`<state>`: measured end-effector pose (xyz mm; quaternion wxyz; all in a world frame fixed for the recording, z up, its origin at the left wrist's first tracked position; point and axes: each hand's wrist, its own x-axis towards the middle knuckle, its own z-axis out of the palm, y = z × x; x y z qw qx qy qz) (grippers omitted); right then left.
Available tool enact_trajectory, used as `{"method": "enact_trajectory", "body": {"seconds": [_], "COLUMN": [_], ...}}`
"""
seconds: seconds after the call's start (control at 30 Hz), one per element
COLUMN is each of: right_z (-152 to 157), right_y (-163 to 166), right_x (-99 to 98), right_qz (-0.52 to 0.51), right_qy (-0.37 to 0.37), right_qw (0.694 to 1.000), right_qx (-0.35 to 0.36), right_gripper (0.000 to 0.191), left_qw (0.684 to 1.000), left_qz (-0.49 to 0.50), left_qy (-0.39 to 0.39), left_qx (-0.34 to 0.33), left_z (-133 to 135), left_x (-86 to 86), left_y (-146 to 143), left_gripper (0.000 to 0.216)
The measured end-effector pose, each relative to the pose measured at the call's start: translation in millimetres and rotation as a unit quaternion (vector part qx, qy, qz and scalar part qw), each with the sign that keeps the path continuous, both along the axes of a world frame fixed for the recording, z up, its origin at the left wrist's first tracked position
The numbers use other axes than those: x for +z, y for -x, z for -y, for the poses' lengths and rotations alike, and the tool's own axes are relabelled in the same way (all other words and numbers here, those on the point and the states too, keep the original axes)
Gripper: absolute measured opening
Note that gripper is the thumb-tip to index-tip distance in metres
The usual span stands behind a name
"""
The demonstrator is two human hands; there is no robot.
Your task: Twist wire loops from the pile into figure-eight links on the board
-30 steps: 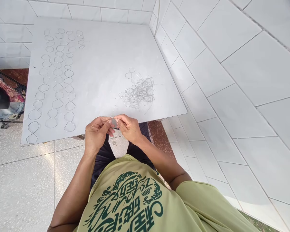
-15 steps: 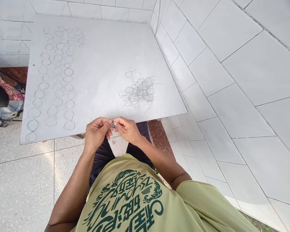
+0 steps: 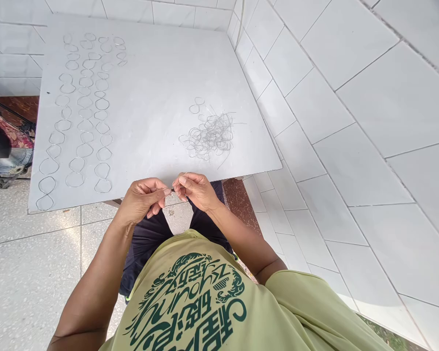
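Note:
My left hand (image 3: 143, 199) and my right hand (image 3: 196, 190) are close together over the near edge of the white board, thumbs and fingertips pinched. Between them is a thin wire (image 3: 172, 190); its shape is mostly hidden by my fingers. A short end of it shows above my right fingertips. Beyond my hands, a tangled pile of thin wire pieces (image 3: 210, 136) lies on the board. One figure-eight wire loop (image 3: 196, 105) rests just behind the pile.
The white board (image 3: 146, 107) carries columns of figure-eight wire loops (image 3: 85, 97) on its left side. White wall tiles (image 3: 336, 136) rise along the right and back. Beside the board's left edge stands a rack with fabric (image 3: 10, 141). My lap is below the near edge.
My hands have drawn slightly apart, and my left hand has shifted a little left and down. The wire end that pointed up over the board now shows by my right fingers.

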<state>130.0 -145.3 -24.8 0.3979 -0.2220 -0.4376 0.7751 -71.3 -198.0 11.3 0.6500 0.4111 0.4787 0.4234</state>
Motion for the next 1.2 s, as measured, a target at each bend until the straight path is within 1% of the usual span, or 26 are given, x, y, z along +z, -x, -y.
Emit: {"method": "enact_trajectory", "body": {"seconds": [0.07, 0.23, 0.37, 0.47, 0.53, 0.63, 0.7, 0.77, 0.93, 1.07, 1.2], "right_z": [1.6, 5.9, 9.2, 9.4, 8.0, 4.7, 3.1, 2.6, 5.0, 5.1, 1.7], "right_y": [-1.0, -3.4, -3.4, -4.4, -6.7, -11.5, -13.5, -13.4, -5.5, -2.1, -5.9], "right_x": [2.4, 4.6, 1.4, -0.6, -0.2, 2.8, 5.0, 6.6, 5.9, 2.8, 3.4], "right_qz": [-0.017, -0.046, -0.033, -0.021, -0.012, 0.011, 0.027, 0.03, 0.022, 0.001, 0.021], "right_qy": [0.0, -0.008, 0.004, 0.007, -0.001, -0.021, -0.031, -0.033, -0.021, -0.033, -0.037], "right_qw": [1.0, 0.996, 0.997, 0.997, 0.997, 0.994, 0.993, 0.992, 0.992, 0.991, 0.984], "right_qx": [0.008, 0.071, 0.07, 0.07, 0.08, 0.102, 0.115, 0.121, 0.123, 0.13, 0.175], "right_gripper": [0.037, 0.034, 0.035, 0.039, 0.039, 0.034, 0.031, 0.031, 0.039, 0.038, 0.036], "left_qw": [1.0, 0.991, 0.984, 0.978, 0.974, 0.967, 0.965, 0.967, 0.975, 0.973, 0.966], "left_qz": [-0.01, -0.054, -0.086, -0.087, -0.083, -0.084, -0.083, -0.081, -0.07, -0.044, -0.03], "left_qy": [0.011, 0.019, 0.028, 0.042, 0.054, 0.072, 0.079, 0.081, 0.085, 0.104, 0.124], "left_qx": [-0.026, -0.119, -0.156, -0.187, -0.205, -0.229, -0.237, -0.226, -0.193, -0.201, -0.226], "left_z": [1.9, 5.3, 6.1, 6.7, 6.9, 6.7, 6.3, 6.0, 6.9, 9.0, 10.1], "left_x": [5.5, 18.1, 24.8, 28.7, 30.6, 31.5, 30.7, 29.0, 23.5, 21.1, 21.8], "left_y": [4.6, 17.8, 26.9, 31.8, 34.4, 37.8, 40.0, 41.9, 45.7, 45.1, 41.1], "left_gripper": [0.032, 0.029, 0.029, 0.029, 0.03, 0.03, 0.03, 0.03, 0.031, 0.033, 0.03]}}
